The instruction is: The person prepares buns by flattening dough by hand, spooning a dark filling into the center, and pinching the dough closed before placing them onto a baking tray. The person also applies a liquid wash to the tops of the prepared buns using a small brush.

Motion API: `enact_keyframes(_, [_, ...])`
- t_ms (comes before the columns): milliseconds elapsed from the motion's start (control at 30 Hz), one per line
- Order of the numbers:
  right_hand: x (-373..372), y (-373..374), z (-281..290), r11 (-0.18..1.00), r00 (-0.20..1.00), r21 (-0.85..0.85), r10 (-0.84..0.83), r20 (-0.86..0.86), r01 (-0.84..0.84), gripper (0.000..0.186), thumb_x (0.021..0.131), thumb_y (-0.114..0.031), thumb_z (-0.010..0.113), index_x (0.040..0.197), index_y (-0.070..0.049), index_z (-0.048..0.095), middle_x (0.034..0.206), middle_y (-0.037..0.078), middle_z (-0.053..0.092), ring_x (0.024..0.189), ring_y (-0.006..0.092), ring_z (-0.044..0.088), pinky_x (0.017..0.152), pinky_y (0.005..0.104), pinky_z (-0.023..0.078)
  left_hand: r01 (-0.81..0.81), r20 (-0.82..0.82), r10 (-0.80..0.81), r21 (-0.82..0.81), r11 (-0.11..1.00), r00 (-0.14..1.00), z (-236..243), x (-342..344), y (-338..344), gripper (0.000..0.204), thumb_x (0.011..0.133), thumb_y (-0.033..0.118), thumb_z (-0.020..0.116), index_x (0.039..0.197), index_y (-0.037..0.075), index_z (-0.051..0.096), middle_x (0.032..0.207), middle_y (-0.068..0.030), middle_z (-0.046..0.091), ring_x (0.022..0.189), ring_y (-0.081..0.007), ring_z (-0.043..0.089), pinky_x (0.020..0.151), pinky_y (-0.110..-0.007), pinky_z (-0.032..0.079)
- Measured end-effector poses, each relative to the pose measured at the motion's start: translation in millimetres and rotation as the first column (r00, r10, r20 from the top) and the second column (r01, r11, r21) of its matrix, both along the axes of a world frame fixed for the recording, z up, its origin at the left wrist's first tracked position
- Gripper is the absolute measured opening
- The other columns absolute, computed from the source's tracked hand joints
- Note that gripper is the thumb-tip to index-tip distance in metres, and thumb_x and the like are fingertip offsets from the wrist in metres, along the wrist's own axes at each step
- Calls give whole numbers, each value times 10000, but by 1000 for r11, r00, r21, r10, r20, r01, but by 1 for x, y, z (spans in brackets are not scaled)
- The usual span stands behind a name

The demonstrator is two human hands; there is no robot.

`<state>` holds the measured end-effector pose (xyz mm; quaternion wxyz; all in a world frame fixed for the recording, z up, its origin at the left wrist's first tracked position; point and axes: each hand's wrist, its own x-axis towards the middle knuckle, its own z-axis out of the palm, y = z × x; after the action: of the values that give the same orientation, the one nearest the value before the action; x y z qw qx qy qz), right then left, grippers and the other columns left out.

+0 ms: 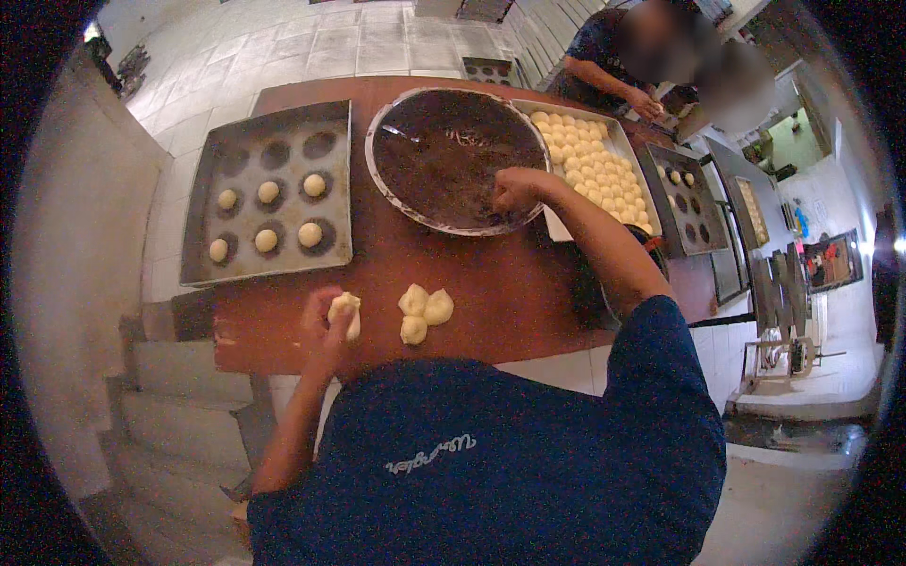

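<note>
The table [472, 264] bore everything within reach. At its left stood the pan [288, 213], with six pale balls [267, 240] in its two nearer rows of cups. Beside it sat the round bowl [444, 229] of dark filling [425, 160], then the tray [557, 226], crowded with yellowish balls. The right hand [519, 191] was curled closed over the bowl; whether it held filling, I could not tell. Near the front edge, the left hand [326, 319] gripped a dough lump [352, 319], just left of three touching dough pieces [437, 307].
</note>
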<state>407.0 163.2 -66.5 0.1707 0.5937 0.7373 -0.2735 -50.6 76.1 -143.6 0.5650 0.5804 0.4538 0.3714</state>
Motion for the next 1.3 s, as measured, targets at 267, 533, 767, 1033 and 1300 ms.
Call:
enact_keyframes(267, [20, -18, -5, 959, 884, -144, -280, -374, 243, 280, 833, -221, 667, 1004, -39, 795, 777, -5, 714, 664, 100, 594, 610, 285, 490, 208, -415, -185, 11, 978, 891, 22, -49, 16, 283, 1023, 270, 578, 1136, 25, 661, 1053, -97, 724, 945, -178, 667, 860, -319, 525])
enact_keyframes(533, [-2, -22, 7, 903, 755, -239, -429, -495, 357, 262, 904, -269, 660, 988, -58, 791, 894, 40, 766, 792, 147, 700, 752, 322, 569, 194, 154, -146, -373, 907, 977, 54, -38, 13, 262, 964, 214, 634, 1162, 44, 653, 1108, -115, 712, 951, -202, 679, 855, -359, 543])
enact_keyframes(767, [-64, -66, 19, 791, 244, -258, -451, -858, 555, 423, 907, -293, 629, 1198, 8, 686, 803, -24, 617, 660, 55, 503, 567, 218, 384, 240, -639, -144, 65, 969, 755, -89, -46, 40, 396, 893, 158, 651, 1279, 77, 612, 1245, -148, 668, 1040, -318, 669, 950, -436, 525])
enact_keyframes(1033, [-219, -125, -14, 536, 510, 448, 38, -859, 716, 441, 825, -46, 668, 1266, -37, 675, 762, 28, 643, 632, 126, 589, 558, 253, 467, 257, 710, 348, -595, 762, 612, 54, 43, 16, 443, 1053, 317, 485, 1308, -43, 535, 1288, -163, 623, 1189, -307, 603, 1041, -475, 482])
enact_keyframes(1300, [-180, -153, 9, 596, 931, 784, 159, -328, 175, 380, 756, -153, 767, 1135, -141, 740, 672, 50, 598, 564, 250, 600, 509, 372, 476, 216, 799, 336, -489, 845, 498, 86, 36, 24, 432, 1053, 307, 487, 1306, -43, 504, 1298, -181, 603, 1222, -332, 578, 1074, -510, 466])
